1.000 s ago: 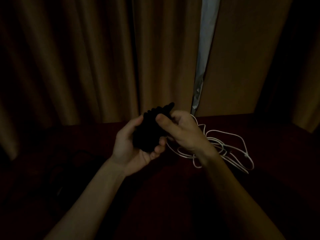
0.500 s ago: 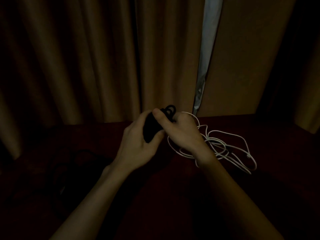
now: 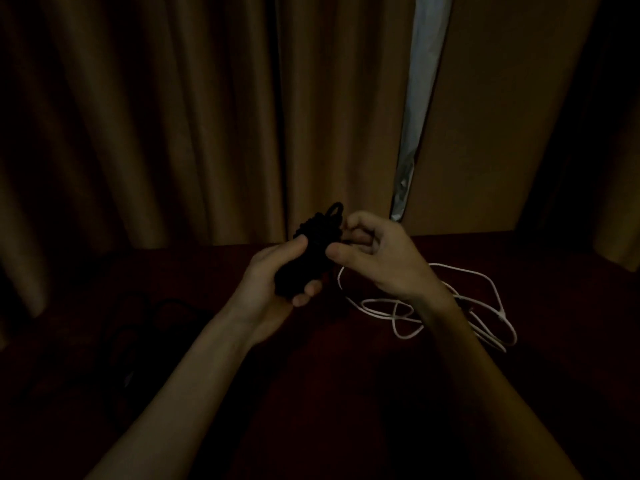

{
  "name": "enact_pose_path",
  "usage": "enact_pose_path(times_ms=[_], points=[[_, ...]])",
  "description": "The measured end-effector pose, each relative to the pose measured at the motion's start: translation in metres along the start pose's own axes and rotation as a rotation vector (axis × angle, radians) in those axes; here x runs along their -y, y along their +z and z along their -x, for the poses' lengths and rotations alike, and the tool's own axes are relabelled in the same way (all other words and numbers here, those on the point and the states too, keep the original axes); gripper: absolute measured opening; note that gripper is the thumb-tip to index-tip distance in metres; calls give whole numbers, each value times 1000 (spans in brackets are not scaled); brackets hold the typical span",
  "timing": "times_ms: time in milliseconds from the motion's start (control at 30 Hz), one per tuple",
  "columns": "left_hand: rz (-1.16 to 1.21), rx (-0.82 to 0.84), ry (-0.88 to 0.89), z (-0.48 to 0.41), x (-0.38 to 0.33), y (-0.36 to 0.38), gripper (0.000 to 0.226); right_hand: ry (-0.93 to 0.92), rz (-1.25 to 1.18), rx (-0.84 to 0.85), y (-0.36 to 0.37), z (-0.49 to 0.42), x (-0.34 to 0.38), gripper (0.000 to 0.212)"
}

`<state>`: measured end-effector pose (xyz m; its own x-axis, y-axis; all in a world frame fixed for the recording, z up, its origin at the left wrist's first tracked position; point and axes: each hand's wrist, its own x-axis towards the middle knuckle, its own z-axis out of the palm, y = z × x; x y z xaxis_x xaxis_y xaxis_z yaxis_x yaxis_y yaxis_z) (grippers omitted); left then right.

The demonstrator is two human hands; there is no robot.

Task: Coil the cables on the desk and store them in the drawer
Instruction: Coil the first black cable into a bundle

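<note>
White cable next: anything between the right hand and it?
Nothing visible on the desk between them: the white cable lies loose just beneath the right hand. But that hand pinches the black cable bundle the left hand grips. No drawer in view.

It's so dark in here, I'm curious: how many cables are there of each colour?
Black: 2, the black bundle being held and a dim tangle on the desk, left.
White: 1, the white cable lying loose.
Total: 3.
</note>
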<state>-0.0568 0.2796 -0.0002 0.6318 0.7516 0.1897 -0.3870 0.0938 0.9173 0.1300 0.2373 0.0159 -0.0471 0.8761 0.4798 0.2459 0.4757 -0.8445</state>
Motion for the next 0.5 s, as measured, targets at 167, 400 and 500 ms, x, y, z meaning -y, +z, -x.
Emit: enact_pose_path(times_ms=[167, 400, 500], points=[[89, 156, -137, 5, -2, 2, 46, 8, -6, 82, 4, 6, 2, 16], [-593, -151, 203, 1, 3, 0, 37, 39, 59, -233, 18, 1, 2, 38], [-931, -113, 428, 4, 8, 3, 62, 64, 140, -369, 23, 0, 7, 45]])
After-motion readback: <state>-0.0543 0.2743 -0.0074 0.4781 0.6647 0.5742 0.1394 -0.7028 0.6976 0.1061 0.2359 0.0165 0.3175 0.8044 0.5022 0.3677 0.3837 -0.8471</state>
